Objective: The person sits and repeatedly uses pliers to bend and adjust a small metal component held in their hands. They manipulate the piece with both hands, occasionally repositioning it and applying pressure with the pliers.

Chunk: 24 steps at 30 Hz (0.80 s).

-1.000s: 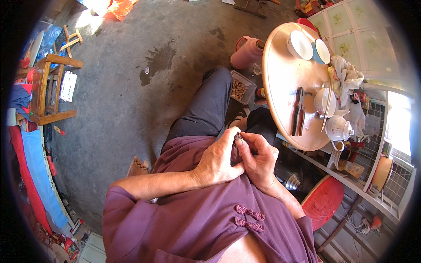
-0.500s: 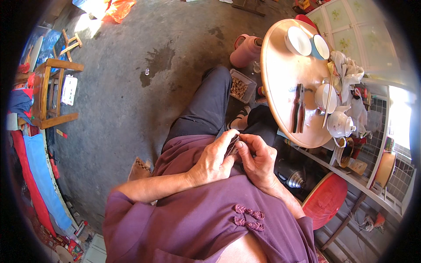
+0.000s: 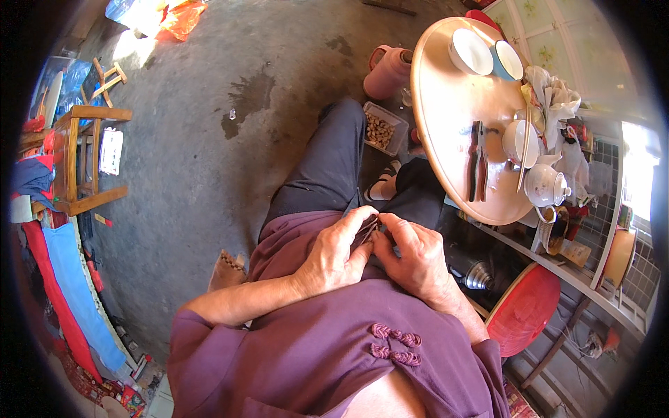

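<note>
In front of my lap, my left hand (image 3: pixel 336 252) and my right hand (image 3: pixel 416 259) meet fingertip to fingertip. Between them is a small, thin, dark strip-like thing (image 3: pixel 369 227), mostly covered by the fingers; its kind I cannot make out. My left thumb and fingers close on it from one side, while my right thumb and forefinger pinch at its other end. To the right of my hands, a round table (image 3: pixel 446 104) carries pliers with dark and red handles (image 3: pixel 477 164).
White bowls (image 3: pixel 471 52), a teapot (image 3: pixel 546 184) and chopsticks (image 3: pixel 524 157) share the table. Beneath its left edge are a pink thermos (image 3: pixel 385 75) and a plastic box (image 3: pixel 397 139) of light-brown pieces. A wooden stool (image 3: pixel 97 189) stands far left; a red round lid (image 3: pixel 526 306) leans at right.
My right hand has shifted slightly, its thumb and forefinger changing their place on the small dark thing. My left hand keeps its hold. The view has tilted a little.
</note>
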Each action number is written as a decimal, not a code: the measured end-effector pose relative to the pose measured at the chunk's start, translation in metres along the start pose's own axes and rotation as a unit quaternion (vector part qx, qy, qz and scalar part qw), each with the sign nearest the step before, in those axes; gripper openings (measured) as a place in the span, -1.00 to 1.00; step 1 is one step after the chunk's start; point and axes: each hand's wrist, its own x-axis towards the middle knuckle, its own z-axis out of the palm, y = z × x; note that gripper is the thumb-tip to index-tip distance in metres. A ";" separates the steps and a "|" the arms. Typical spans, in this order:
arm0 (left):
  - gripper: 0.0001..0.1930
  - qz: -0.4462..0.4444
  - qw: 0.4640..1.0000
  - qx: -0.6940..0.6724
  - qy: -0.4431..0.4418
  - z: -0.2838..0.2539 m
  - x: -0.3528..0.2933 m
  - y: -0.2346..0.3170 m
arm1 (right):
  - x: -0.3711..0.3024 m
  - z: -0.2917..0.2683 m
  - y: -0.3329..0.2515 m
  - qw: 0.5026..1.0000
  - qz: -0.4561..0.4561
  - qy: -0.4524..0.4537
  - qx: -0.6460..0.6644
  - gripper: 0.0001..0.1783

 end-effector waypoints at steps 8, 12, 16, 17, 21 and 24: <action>-0.42 0.043 0.997 0.067 0.013 0.001 -0.001 -0.001 | -0.004 0.005 0.005 0.994 -0.077 0.013 -0.083 -0.67; -0.40 0.030 0.997 0.069 0.022 0.003 -0.003 0.000 | -0.003 0.001 0.006 0.994 -0.081 -0.010 -0.069 -0.66; -0.38 0.051 0.995 0.085 0.028 0.004 -0.003 0.002 | -0.004 0.001 0.004 0.999 -0.038 0.018 -0.010 -0.64; -0.38 0.055 0.994 0.091 0.022 0.002 -0.003 0.003 | -0.005 0.001 0.003 0.999 -0.031 0.018 -0.019 -0.64; -0.40 0.052 0.996 0.071 0.034 0.000 -0.003 0.005 | -0.003 -0.001 -0.001 0.998 -0.041 0.006 -0.049 -0.70; -0.42 0.051 0.996 0.056 0.048 0.001 -0.003 0.005 | -0.002 -0.003 -0.004 0.998 -0.033 -0.007 -0.046 -0.77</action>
